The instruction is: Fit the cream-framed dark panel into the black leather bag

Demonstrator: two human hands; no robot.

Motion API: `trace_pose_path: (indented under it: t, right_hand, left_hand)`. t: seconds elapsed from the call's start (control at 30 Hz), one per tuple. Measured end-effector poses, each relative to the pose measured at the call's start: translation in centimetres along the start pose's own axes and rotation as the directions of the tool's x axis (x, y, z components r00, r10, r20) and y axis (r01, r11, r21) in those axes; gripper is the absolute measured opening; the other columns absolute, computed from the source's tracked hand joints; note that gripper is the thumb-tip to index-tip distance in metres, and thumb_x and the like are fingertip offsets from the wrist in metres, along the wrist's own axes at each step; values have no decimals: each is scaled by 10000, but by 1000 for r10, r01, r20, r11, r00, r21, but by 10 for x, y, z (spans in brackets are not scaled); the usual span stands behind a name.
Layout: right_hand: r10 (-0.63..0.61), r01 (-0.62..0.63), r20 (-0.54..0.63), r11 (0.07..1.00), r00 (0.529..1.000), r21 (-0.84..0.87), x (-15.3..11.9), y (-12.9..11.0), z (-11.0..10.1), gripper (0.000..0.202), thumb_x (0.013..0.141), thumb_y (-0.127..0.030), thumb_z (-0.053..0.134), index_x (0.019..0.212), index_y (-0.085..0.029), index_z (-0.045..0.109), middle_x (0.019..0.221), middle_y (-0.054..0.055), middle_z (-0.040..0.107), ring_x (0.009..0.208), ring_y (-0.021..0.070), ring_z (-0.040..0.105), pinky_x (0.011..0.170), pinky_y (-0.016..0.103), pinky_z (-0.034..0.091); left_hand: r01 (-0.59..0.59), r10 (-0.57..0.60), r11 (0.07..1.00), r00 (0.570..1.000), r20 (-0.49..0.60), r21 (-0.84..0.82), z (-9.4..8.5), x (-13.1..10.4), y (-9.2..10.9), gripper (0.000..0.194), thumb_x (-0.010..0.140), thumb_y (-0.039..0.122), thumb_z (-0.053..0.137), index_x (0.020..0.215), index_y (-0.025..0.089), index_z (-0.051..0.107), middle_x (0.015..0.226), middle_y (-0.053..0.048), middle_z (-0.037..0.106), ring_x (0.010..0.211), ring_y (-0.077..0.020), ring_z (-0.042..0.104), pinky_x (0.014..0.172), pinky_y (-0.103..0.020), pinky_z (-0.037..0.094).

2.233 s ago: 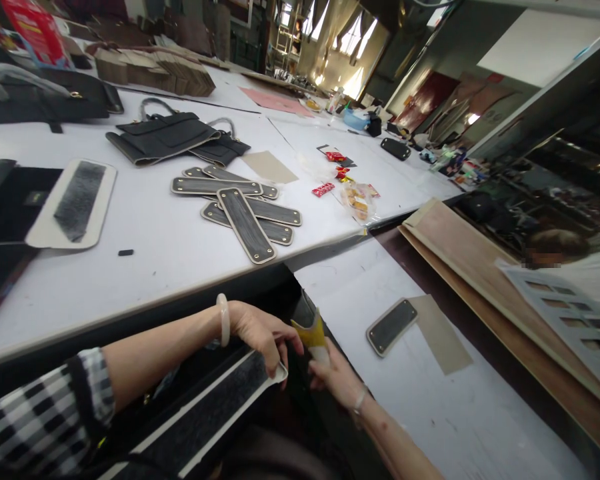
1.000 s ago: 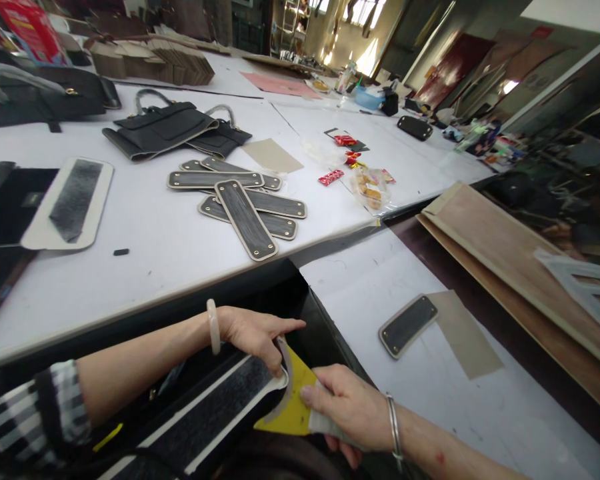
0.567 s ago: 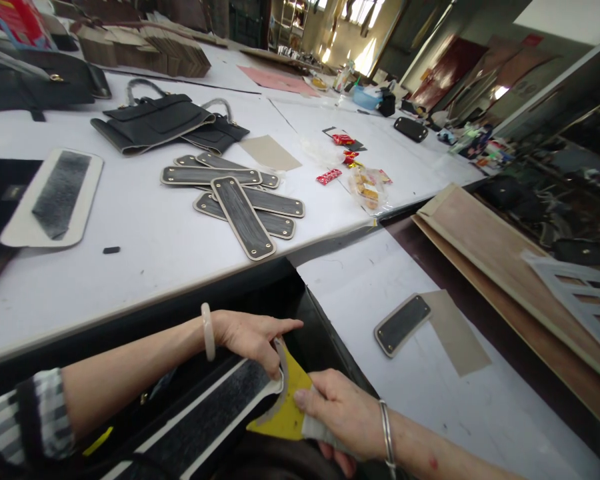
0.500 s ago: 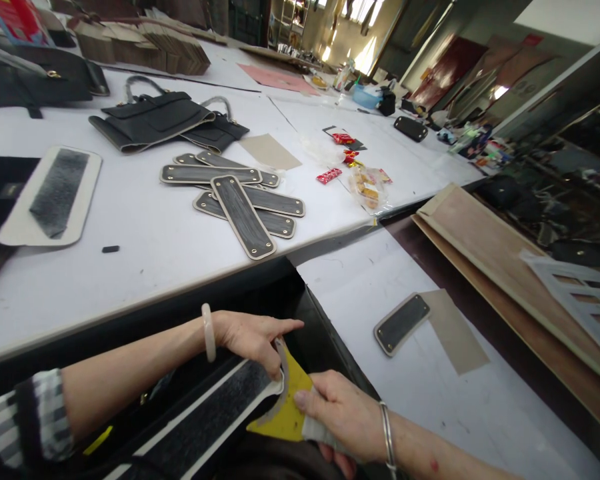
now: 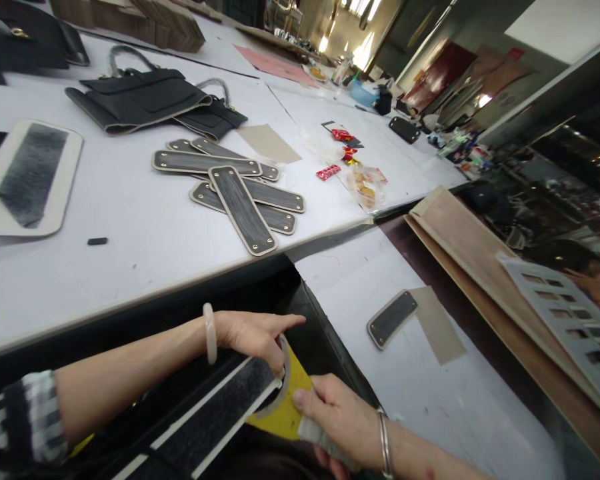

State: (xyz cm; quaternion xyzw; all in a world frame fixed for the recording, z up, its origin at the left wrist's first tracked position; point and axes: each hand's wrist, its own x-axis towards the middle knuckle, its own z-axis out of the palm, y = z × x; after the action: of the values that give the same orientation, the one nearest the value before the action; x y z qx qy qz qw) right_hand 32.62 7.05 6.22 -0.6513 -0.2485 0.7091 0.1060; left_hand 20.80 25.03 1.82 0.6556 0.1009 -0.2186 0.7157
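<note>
Below table edge (image 5: 130, 307), yellow scraper (image 5: 285, 407) in right grip (image 5: 340, 417)

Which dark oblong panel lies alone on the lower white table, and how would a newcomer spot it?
Start at the lower white table on the right, beyond the right hand. The lone panel lies flat there, one end overlapping a beige paper sheet. Unlike the crossed pile of panels on the upper table, it is short and has no other panel touching it.

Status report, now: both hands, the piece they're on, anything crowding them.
Left hand pins the end of the long panel. Right hand grips yellow scraper against that end. Table edge just ahead; nothing between the hands.
</note>
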Motion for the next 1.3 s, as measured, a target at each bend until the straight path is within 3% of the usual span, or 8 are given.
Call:
trace_pose_path:
  t: [0.43,0.7,0.87,0.97,1.13,1.3]
  right_hand:
    - [9,-9,-7,999,1000,-33,3,1,-2,422,887,-590,389,932,-180,479,450,-47,514,252,98,434,268,139,292]
    - [-45,46,-13,998,999,48,6,-1,9,551,792,-717,405,909,-179,423,424,-49,505,250,103,430,274,170,351]
    - [-42,40,35,998,999,55,15,-8,13,582,741,-751,444,848,-179,440,406,-32,504,261,112,442,258,173,345]
    - [-109,106,24,987,994,120,21,-5,21,647,712,-803,432,828,-168,465,404,-11,512,273,125,461,261,182,350]
    - [-195,207,-72,940,978,271,33,7,45,748,667,-863,411,825,-137,501,392,21,508,270,153,468,265,210,346]
    - [-249,256,-59,922,967,290,35,29,68,886,574,-938,382,872,-116,529,435,30,524,324,139,482,336,214,360]
  left_hand:
    - [-39,45,981,999,26,-190,1,-5,3,1056,539,144,664,1479,172,184,1003,-17,606,823,-177,595,631,-213,474]
    - [-89,87,952,996,-19,-294,6,-6,2,982,529,84,623,1420,245,246,913,27,570,714,-136,557,568,-214,433]
    - [-174,155,906,985,-81,-386,6,-13,5,923,591,105,586,1425,183,199,810,17,633,736,-162,584,634,-261,444]
    - [-211,169,925,973,-156,-316,3,-24,11,791,698,196,578,1413,143,244,891,-41,691,833,-181,609,746,-296,443]
    - [-101,83,993,963,-256,-58,4,-44,25,714,830,419,562,1417,113,295,1076,-112,685,897,-195,607,761,-290,448]
    - [-35,22,999,912,-410,-25,21,-67,20,558,920,494,427,1371,165,418,1307,-81,582,1133,-202,544,986,-300,386]
